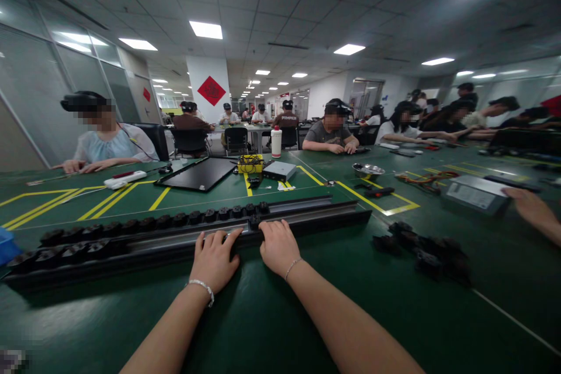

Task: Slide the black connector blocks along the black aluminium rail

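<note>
A long black rail [307,213] lies across the green table in front of me, with several small black parts [144,223] seated in a row along its left half. My left hand [215,258] rests on the rail's near edge, fingers stretched out flat and holding nothing. Just to its right, my right hand [277,245] presses on the rail with its fingers curled over the edge near the last seated part. A bracelet shows on each wrist. A loose heap of the same black parts [423,250] lies on the table to the right.
A co-worker's hand [532,210] touches a grey box [475,194] at the right. Further back are a black laptop [199,174], a yellow box [250,163], a white bottle [276,141] and a metal bowl [368,170]. Several people sit around the tables.
</note>
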`<action>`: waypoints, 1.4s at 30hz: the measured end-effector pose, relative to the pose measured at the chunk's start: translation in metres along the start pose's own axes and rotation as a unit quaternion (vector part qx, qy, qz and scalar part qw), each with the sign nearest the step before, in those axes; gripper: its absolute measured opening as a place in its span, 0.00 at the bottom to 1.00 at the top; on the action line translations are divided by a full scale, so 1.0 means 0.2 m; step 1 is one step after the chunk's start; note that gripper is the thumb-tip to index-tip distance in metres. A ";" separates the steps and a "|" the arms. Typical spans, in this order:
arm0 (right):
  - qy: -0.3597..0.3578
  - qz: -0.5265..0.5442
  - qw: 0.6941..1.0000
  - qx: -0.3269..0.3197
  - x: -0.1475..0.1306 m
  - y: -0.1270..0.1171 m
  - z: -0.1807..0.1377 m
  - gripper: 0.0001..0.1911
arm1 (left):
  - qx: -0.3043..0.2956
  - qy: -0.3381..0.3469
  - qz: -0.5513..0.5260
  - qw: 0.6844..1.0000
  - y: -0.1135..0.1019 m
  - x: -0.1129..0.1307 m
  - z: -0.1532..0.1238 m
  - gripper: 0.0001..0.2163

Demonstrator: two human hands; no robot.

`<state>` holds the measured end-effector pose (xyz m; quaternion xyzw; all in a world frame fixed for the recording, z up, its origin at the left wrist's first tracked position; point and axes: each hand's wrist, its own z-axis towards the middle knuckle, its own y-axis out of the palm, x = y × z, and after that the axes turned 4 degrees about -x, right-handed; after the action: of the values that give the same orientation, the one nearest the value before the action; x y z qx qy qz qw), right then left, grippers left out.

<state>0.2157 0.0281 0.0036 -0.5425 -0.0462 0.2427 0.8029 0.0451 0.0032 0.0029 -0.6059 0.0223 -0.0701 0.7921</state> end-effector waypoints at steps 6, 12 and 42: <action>0.003 -0.006 1.000 -0.005 0.00 0.00 0.00 0.15 | 0.002 0.000 -0.003 1.000 0.00 0.00 0.00 0.26; 0.002 -0.004 1.000 -0.003 0.00 0.00 0.00 0.14 | 0.000 0.001 -0.002 1.000 0.00 0.00 0.00 0.26; -0.001 0.003 1.000 0.000 0.03 0.00 0.02 0.14 | 0.004 0.006 -0.005 1.000 0.01 -0.01 0.00 0.26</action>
<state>0.2192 0.0334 0.0034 -0.5422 -0.0451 0.2453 0.8024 0.0441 0.0038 0.0017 -0.6021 0.0235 -0.0776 0.7943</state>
